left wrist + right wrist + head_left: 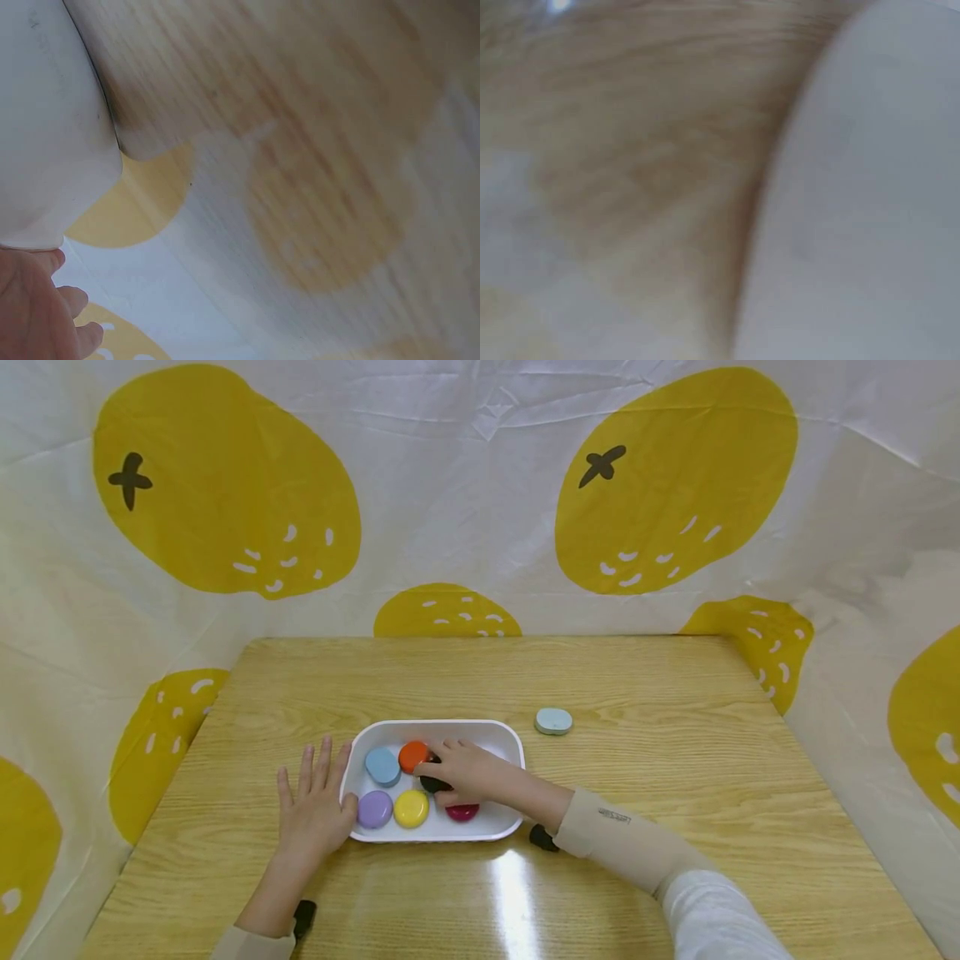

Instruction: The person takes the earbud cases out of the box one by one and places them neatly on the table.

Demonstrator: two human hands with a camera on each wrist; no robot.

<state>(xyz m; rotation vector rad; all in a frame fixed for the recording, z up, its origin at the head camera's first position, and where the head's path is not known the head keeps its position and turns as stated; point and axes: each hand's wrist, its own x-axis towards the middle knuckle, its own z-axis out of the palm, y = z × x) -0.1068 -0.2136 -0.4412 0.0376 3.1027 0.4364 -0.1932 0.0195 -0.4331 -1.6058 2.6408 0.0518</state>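
A white tray (510,747) with rounded corners holds several small glossy rounded pieces: a light blue piece (383,767), an orange piece (413,757), a purple piece (375,809), a yellow piece (411,808) and a magenta piece (463,812). Inside it, my right hand (472,771) has thumb and fingers curled round a black rounded piece (433,783), partly hidden by them. Against the tray's left rim rests my left hand (315,810), fingers straight and spread. In the left wrist view, part of that hand (37,307) shows against the tray's white side (52,135).
A pale blue-green oval piece (553,721) lies on the wooden table (637,760) beyond the tray's right end. White cloth (465,468) with large yellow fruit prints hangs behind and beside the table. The right wrist view shows only blurred tray wall (870,195) and table.
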